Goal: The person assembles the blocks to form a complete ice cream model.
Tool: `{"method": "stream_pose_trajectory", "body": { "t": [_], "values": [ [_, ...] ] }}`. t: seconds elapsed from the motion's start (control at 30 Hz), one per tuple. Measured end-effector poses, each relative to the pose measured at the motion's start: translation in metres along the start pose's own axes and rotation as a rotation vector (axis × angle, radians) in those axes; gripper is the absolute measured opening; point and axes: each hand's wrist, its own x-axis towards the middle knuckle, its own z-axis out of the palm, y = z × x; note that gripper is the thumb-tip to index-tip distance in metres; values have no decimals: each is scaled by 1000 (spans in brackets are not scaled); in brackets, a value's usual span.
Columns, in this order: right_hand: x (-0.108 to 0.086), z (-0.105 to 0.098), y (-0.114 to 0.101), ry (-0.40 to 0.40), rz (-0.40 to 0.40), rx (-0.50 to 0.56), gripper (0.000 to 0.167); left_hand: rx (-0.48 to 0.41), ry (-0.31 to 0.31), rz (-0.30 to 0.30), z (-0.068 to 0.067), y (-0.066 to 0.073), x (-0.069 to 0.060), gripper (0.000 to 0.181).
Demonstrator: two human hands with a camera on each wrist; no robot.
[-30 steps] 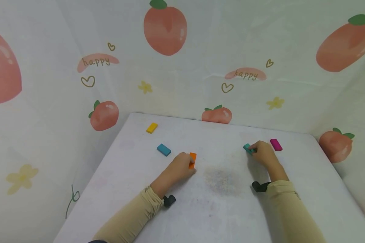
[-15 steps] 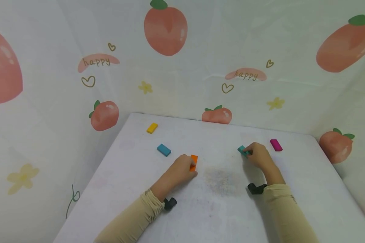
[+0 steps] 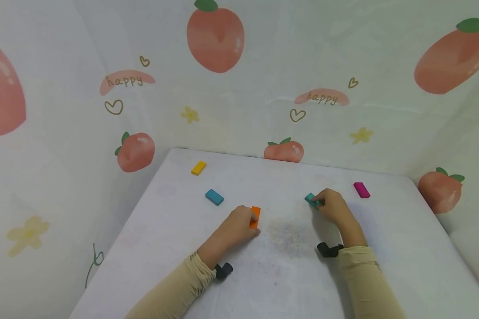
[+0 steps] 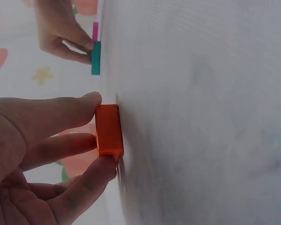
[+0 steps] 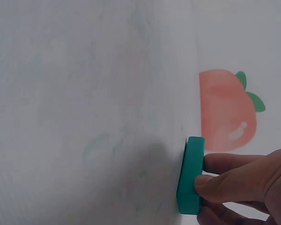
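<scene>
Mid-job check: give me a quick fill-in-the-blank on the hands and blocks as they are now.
1. The left hand pinches the ____.
2. The teal block is held by the person's ____.
3. In the head view, the number of blocks touched by neither hand is ____.
4. In the head view, the block farthest left is the ____.

Missing words: orange block; right hand; three; yellow block.

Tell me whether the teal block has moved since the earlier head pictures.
Yes: in the head view, the teal block, in the right-hand grip, has moved to the person's left, farther from the magenta block, which has stayed put.
</scene>
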Motion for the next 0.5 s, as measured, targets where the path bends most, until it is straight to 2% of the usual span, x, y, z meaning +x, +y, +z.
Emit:
{"method": "stream_pose_trajectory", "body": {
  "t": [0.27, 0.5],
  "values": [
    [2, 9, -13, -8, -9, -3, 23, -15, -27, -16, 0, 2, -1, 38],
    [-2, 15, -23, -27, -5, -6, 25, 28, -47, -30, 4, 8, -2, 38]
  ]
}}
